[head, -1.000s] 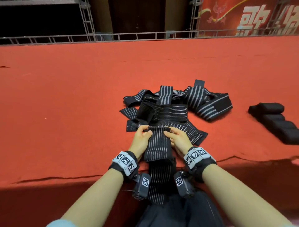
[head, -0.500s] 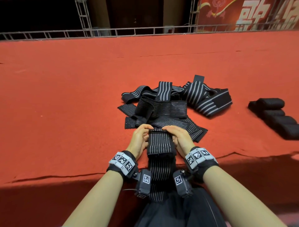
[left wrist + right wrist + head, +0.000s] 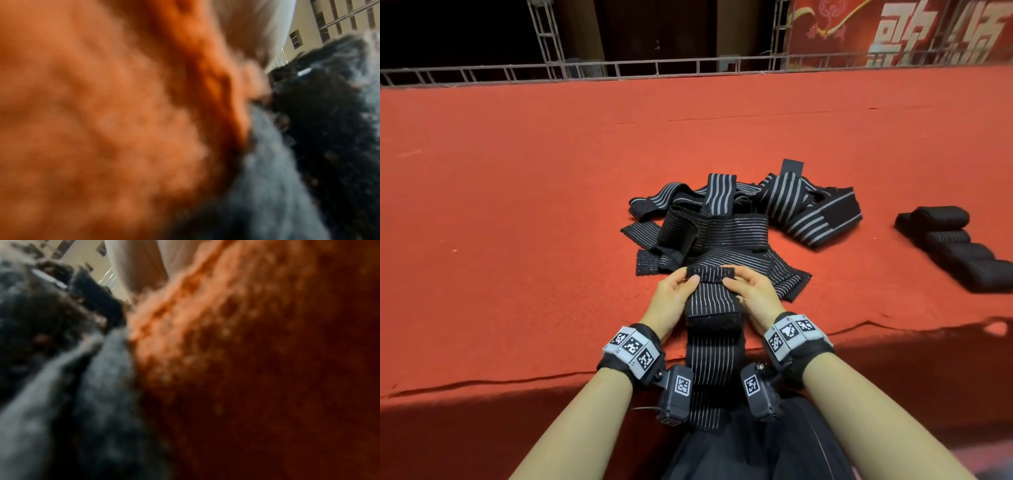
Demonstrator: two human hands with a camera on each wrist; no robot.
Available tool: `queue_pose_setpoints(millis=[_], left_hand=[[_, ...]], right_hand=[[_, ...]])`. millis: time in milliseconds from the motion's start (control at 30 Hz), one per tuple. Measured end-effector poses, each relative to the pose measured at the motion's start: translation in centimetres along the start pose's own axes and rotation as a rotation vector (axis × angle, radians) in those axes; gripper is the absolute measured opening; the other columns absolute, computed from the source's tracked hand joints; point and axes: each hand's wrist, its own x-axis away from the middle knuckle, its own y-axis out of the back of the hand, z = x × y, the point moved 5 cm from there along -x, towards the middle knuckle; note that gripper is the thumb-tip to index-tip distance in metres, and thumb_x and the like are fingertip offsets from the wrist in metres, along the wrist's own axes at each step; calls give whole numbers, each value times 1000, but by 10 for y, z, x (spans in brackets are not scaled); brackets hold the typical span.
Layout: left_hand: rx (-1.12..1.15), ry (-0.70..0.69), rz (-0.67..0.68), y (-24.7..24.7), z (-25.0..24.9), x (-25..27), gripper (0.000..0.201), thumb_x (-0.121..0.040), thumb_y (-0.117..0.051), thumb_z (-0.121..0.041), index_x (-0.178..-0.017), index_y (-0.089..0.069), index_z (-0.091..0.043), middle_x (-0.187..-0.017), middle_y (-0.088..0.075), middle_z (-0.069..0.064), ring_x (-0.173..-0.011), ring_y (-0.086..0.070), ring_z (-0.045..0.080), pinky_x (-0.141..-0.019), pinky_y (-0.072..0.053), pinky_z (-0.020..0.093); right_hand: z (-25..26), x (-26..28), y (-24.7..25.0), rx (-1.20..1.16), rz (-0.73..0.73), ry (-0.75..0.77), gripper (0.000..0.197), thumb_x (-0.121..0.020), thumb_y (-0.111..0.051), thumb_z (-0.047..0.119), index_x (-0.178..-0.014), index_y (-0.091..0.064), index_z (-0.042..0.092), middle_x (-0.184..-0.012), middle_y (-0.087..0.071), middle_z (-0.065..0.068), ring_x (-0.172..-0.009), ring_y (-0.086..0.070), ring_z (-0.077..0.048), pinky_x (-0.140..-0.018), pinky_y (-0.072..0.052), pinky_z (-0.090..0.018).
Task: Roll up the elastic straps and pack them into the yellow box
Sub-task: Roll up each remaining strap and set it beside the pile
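Note:
A black elastic strap [image 3: 714,308] with thin white stripes lies lengthwise between my hands and hangs over the red carpet's near edge. Its far end is turned over into a small roll [image 3: 710,274]. My left hand [image 3: 676,291] pinches the roll's left end and my right hand [image 3: 748,291] pinches its right end. Behind the roll lies a tangled heap of loose striped straps [image 3: 739,219]. Both wrist views are blurred: only red carpet [image 3: 102,129] and dark strap fabric [image 3: 51,386] show. No yellow box is in view.
Several finished black rolls [image 3: 959,250] lie in a row at the right on the red carpet [image 3: 517,222]. A metal truss rail [image 3: 654,66] runs along the carpet's far edge. The carpet's near edge [image 3: 482,385] drops off in front of me.
The folded end of the strap has been turned over toward me into a thicker roll. Both hands stayed at its ends and shifted slightly nearer.

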Motion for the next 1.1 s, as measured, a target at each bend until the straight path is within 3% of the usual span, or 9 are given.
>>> queue_pose_setpoints(millis=[167,300,400,533,633,700,800,967,1100], left_hand=[[-7,-47,23,1,-3,1,25,-98,-46,-3,-114,-62,-14,-104,-70,8,-90,-67,14,-80,-54,26],[-1,-29,13,2,-4,1,33,-92,-41,7,-104,-66,-10,-110,-68,14,-92,-64,22,-79,-53,30],[43,-13,16,0,-5,1,28,-92,-40,-3,-98,-66,-8,-103,-67,11,-86,-60,22,-69,-48,30],[5,-50,7,0,-5,2,18,-93,-51,-2,-96,-66,-11,-100,-68,4,-90,-62,17,-76,-52,24],[6,-47,23,1,-1,0,35,-91,-52,4,-117,-62,-18,-112,-68,0,-105,-64,14,-85,-52,24],[27,-24,29,1,2,-2,42,-92,-54,2,-127,-56,-20,-118,-67,1,-112,-63,15,-91,-51,27],[-8,-19,-1,3,4,-4,35,-92,-57,-1,-122,-58,-17,-121,-66,10,-116,-61,24,-100,-48,36],[-65,-21,-40,2,3,-3,24,-94,-56,-7,-119,-59,-5,-113,-69,11,-108,-65,24,-96,-52,36],[-88,3,-30,-1,3,-4,18,-97,-50,-6,-113,-59,-6,-102,-71,15,-92,-68,26,-79,-56,32]], right_hand=[[-2,-2,0,169,-25,98,24,-89,-56,-6,-99,-66,13,-96,-68,-8,-91,-65,-17,-84,-53,-27],[-5,-2,5,58,-64,17,34,-86,-49,-11,-87,-73,13,-89,-66,-13,-82,-58,-27,-70,-49,-32],[-5,-3,4,-32,-76,-12,38,-86,-43,-11,-79,-75,9,-86,-67,-19,-84,-55,-33,-71,-46,-34],[-1,-2,2,-33,-66,10,18,-90,-56,-1,-92,-72,7,-90,-72,-9,-86,-67,-22,-76,-54,-29],[-9,-7,4,30,-65,16,28,-89,-60,0,-114,-65,12,-107,-69,-14,-95,-67,-24,-89,-55,-36],[-11,-9,5,109,-75,13,29,-89,-62,4,-116,-66,15,-113,-68,-18,-101,-67,-31,-96,-51,-44],[-8,-9,4,87,-35,25,19,-92,-60,10,-109,-69,7,-107,-71,-13,-102,-67,-28,-96,-51,-40],[-9,-9,4,17,0,29,18,-93,-56,6,-106,-68,5,-108,-71,-13,-105,-67,-29,-93,-52,-38],[-7,-9,6,14,-16,47,24,-91,-52,-4,-101,-69,7,-103,-72,-13,-98,-68,-26,-87,-54,-35]])
